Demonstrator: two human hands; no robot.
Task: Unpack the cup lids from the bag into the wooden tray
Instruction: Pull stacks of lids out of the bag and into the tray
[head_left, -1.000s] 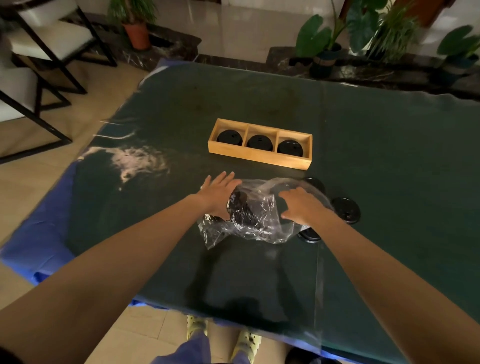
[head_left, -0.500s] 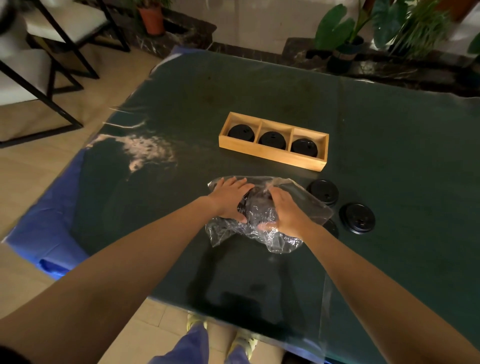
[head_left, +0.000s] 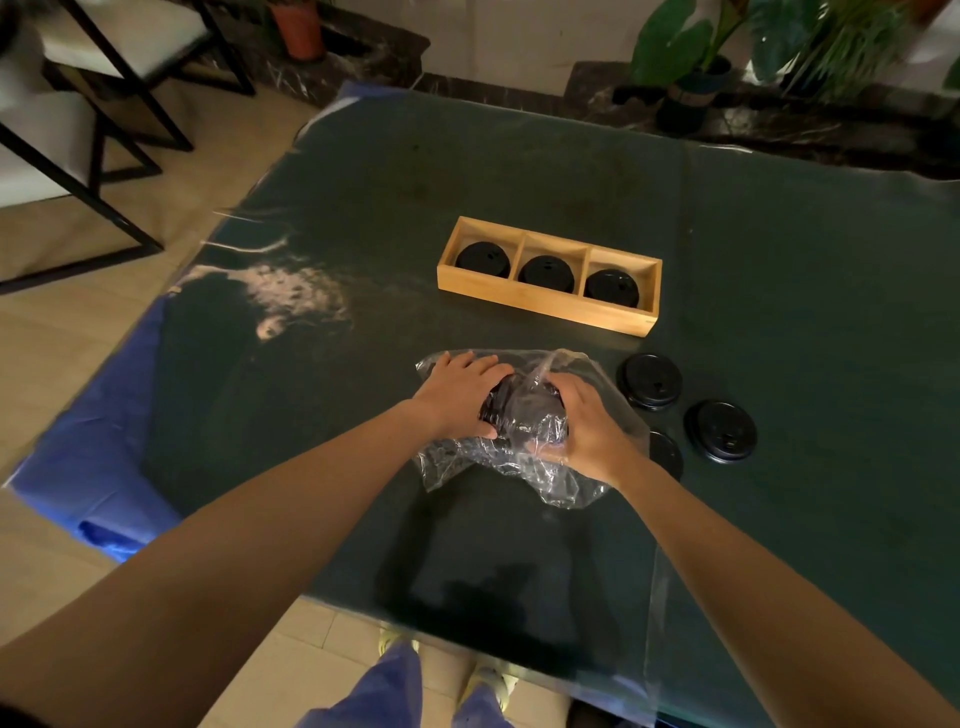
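Note:
A crumpled clear plastic bag (head_left: 519, 467) lies on the dark green table (head_left: 779, 260) with a stack of black cup lids (head_left: 524, 415) inside it. My left hand (head_left: 462, 392) grips the stack's left side through the plastic. My right hand (head_left: 592, 431) clasps its right side, also over the bag. Beyond them the wooden tray (head_left: 545, 304) has three compartments, each holding black lids. Two loose lids (head_left: 649, 382) (head_left: 719, 431) lie on the table to the right, and a third (head_left: 665, 454) shows partly behind my right wrist.
The table's near edge runs just above my feet, with a blue cloth (head_left: 104, 467) hanging off its left side. Black-framed chairs (head_left: 78, 104) stand at the far left. Potted plants (head_left: 691, 62) line the ledge behind the table.
Both hands have closed in on the stack of lids inside the bag, the right one sliding left from the bag's right edge. The bag has been bunched around the stack.

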